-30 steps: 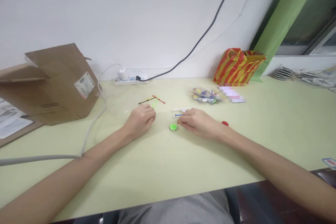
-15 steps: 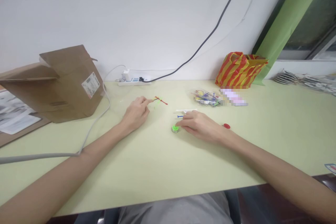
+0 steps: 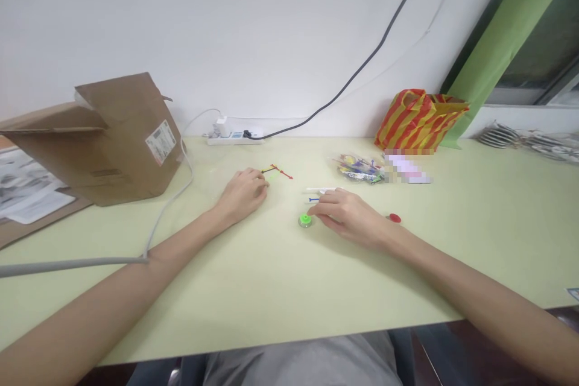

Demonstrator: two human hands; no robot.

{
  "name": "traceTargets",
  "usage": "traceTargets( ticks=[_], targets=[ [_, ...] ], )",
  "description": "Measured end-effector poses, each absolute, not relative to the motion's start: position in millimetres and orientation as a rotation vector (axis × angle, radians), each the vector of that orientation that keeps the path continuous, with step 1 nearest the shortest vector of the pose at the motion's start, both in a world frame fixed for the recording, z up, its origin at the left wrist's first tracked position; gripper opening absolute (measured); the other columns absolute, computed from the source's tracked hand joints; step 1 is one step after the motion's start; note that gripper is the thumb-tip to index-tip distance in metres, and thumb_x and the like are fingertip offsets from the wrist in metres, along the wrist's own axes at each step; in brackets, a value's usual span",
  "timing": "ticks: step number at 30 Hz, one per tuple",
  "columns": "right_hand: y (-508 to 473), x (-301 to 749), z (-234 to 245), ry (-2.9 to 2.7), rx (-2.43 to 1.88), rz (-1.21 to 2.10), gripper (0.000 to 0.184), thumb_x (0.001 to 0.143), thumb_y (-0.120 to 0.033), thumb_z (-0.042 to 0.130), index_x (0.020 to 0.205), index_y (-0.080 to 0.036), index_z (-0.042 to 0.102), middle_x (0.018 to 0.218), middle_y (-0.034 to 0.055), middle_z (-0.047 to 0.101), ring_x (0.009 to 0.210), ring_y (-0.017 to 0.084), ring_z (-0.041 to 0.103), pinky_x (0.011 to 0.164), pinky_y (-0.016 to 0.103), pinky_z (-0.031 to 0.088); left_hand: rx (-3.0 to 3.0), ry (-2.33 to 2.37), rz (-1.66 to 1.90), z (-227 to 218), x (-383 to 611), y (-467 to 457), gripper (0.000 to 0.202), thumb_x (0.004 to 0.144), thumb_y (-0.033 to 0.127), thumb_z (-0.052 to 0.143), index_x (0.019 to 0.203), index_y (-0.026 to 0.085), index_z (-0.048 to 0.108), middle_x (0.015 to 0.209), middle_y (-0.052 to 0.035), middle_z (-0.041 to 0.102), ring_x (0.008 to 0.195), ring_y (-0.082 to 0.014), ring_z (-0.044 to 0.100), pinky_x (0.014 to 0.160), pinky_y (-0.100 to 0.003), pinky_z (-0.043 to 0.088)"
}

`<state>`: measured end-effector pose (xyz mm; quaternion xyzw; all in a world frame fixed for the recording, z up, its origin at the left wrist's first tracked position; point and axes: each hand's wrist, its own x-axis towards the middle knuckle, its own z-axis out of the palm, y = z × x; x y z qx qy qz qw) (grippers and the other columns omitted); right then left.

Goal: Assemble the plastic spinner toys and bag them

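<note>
My left hand (image 3: 246, 193) rests on the table with fingers curled and pressed together; what they hold, if anything, is hidden. Just beyond its fingertips lie thin red, yellow and dark plastic sticks (image 3: 283, 172) and a light-green piece (image 3: 274, 175). My right hand (image 3: 341, 213) lies palm down, fingers loosely bent and apart, its index fingertip beside a round bright-green piece (image 3: 305, 219) with a clear rim. Partly under that hand are a small blue arrow-like piece (image 3: 313, 199) and white sticks (image 3: 323, 189). A red disc (image 3: 395, 218) lies by my right wrist.
A clear bag of colourful plastic parts (image 3: 359, 169) lies behind my right hand, near a striped red-and-yellow bag (image 3: 418, 120). An opened cardboard box (image 3: 131, 151) stands at left. A grey cable (image 3: 156, 232) crosses my left forearm. A power strip (image 3: 235, 138) sits by the wall.
My left fingers have drawn in from the dark stick and curled more. The right index fingertip has come slightly off the green piece's top. The view has shifted a little.
</note>
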<state>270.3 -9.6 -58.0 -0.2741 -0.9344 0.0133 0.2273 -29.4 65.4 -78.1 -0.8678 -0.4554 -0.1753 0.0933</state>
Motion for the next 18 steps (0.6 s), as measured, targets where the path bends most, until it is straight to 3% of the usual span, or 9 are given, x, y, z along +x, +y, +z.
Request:
traceTargets(
  ticks=[4, 9, 13, 18],
  targets=[
    [-11, 271, -56, -2.576, -0.750, 0.048, 0.026, 0.099, -0.010, 0.049, 0.108, -0.016, 0.073, 0.093, 0.0089, 0.073, 0.087, 0.021, 0.063, 0.078, 0.034, 0.040, -2.530, -1.402, -0.593, -78, -29, 67, 0.020, 0.093, 0.021, 0.052, 0.082, 0.019, 0.068, 0.089, -0.0080, 0.072, 0.096, -0.0279, 0.062, 0.082, -0.043, 0.047],
    [-10, 273, -56, -2.581, -0.737, 0.035, 0.025, 0.099, -0.010, 0.049, 0.107, -0.016, 0.072, 0.092, 0.0087, 0.072, 0.086, 0.021, 0.063, 0.078, 0.035, 0.041, -2.497, -1.405, -0.730, -80, -31, 67, 0.016, 0.095, 0.016, 0.049, 0.094, 0.018, 0.064, 0.090, -0.0072, 0.069, 0.091, -0.0265, 0.061, 0.081, -0.041, 0.047],
    [-11, 272, -57, -2.520, -0.733, 0.007, 0.026, 0.100, -0.010, 0.048, 0.109, -0.017, 0.071, 0.091, 0.0088, 0.069, 0.085, 0.022, 0.061, 0.077, 0.036, 0.044, -2.475, -1.378, -1.042, -76, -24, 56, 0.016, 0.097, 0.017, 0.048, 0.107, 0.018, 0.062, 0.097, -0.0074, 0.067, 0.092, -0.0242, 0.061, 0.085, -0.040, 0.047],
    [-14, 270, -51, -2.242, -0.790, -0.072, 0.040, 0.098, -0.010, 0.051, 0.136, -0.020, 0.061, 0.122, 0.0148, 0.062, 0.111, 0.026, 0.058, 0.091, 0.041, 0.049, -2.734, -1.376, -1.343, -67, 0, 25, 0.019, 0.097, 0.017, 0.055, 0.114, 0.023, 0.057, 0.095, -0.0009, 0.065, 0.088, -0.0172, 0.062, 0.082, -0.033, 0.047]
  ],
)
